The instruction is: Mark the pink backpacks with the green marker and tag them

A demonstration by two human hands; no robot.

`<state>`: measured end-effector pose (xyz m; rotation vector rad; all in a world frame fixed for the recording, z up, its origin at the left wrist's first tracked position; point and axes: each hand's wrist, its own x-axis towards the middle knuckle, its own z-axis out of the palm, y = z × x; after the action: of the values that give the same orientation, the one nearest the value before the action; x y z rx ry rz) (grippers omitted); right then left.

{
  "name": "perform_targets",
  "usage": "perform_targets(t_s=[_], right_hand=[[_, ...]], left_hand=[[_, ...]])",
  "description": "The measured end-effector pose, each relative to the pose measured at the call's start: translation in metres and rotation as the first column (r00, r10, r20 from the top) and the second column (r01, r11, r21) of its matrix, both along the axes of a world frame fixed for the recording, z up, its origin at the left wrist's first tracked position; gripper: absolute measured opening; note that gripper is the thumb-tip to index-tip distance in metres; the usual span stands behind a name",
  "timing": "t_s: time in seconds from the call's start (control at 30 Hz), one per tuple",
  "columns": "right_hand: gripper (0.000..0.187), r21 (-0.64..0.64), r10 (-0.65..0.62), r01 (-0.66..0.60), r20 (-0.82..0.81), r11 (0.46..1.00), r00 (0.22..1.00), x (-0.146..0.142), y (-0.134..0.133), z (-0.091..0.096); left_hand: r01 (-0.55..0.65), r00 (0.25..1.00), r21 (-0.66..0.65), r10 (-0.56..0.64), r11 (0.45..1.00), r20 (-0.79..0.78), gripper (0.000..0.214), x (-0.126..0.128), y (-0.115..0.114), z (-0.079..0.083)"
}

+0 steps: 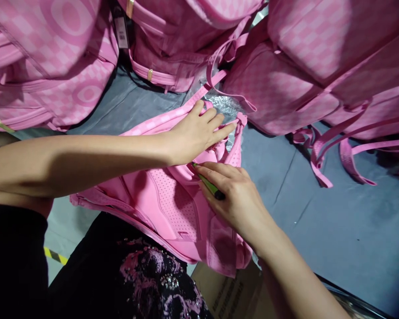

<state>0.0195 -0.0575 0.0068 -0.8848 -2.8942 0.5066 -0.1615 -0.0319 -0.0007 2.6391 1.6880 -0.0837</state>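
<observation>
A pink backpack (176, 199) lies in front of me with its dotted mesh panel facing up, its lower edge by my lap. My left hand (199, 133) rests palm down on its upper part, fingers spread over bunched pink fabric and straps. Just below it, my right hand (231, 190) is closed round a slim green tool with a black end (211, 186). The tool's tip points up and left at the bag, close under my left hand. Whether the tip touches the fabric I cannot tell.
Several pink checkered backpacks (173, 44) stand along the back of the grey table (286, 186). Loose pink straps (319, 155) hang from those on the right. Clear plastic (224, 102) lies behind my left hand. Below the table edge is a cardboard box (219, 288).
</observation>
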Motion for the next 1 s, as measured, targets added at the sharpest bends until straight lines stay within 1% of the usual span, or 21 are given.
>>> perform_targets(t_s=[0.1,0.2,0.33,0.43,0.57,0.67,0.77,0.83,0.93,1.0], right_hand=[[0.031,-0.011,-0.004,0.004,-0.028,1.000,1.000,0.001,-0.001,-0.002],[0.029,0.022,-0.032,0.033,-0.050,0.999,0.998,0.000,-0.002,-0.004],[0.029,-0.021,-0.001,0.000,-0.056,1.000,0.998,-0.001,0.000,-0.005],[0.028,-0.008,-0.017,0.016,-0.070,1.000,0.997,0.000,0.002,-0.006],[0.029,-0.026,-0.014,0.011,-0.096,1.000,0.995,0.000,0.001,-0.007],[0.027,-0.010,-0.035,0.035,-0.091,0.999,0.995,0.000,-0.001,-0.008],[0.026,-0.039,-0.030,0.026,-0.103,0.999,0.994,0.002,-0.006,-0.008],[0.026,-0.021,-0.061,0.059,-0.170,0.998,0.984,0.005,-0.011,-0.009],[0.027,0.014,-0.089,0.096,-0.276,0.995,0.957,0.004,-0.019,-0.014],[0.027,0.045,-0.081,0.102,-0.328,0.994,0.941,-0.002,-0.023,-0.019]], left_hand=[[0.004,1.000,0.004,-0.004,1.000,-0.004,0.078,-0.001,0.000,0.000],[0.008,1.000,0.020,-0.007,1.000,-0.025,0.076,-0.001,0.000,0.000],[0.018,0.999,0.046,-0.016,0.999,-0.046,0.074,-0.002,0.000,-0.001],[0.020,0.999,0.059,-0.017,0.998,-0.048,0.073,-0.002,-0.001,-0.002],[0.015,0.999,0.046,-0.012,0.999,-0.045,0.072,-0.001,-0.001,-0.002],[0.011,0.998,0.030,-0.009,0.999,-0.063,0.073,0.000,0.001,0.000],[0.028,0.995,-0.010,-0.029,1.000,-0.094,0.083,-0.005,0.002,0.008],[-0.024,0.992,-0.067,0.015,0.997,-0.123,0.096,-0.013,0.000,0.017],[-0.198,0.975,-0.156,0.178,0.968,-0.135,0.117,-0.027,-0.009,0.029],[-0.269,0.960,-0.182,0.248,0.946,-0.131,0.125,-0.032,-0.018,0.034]])
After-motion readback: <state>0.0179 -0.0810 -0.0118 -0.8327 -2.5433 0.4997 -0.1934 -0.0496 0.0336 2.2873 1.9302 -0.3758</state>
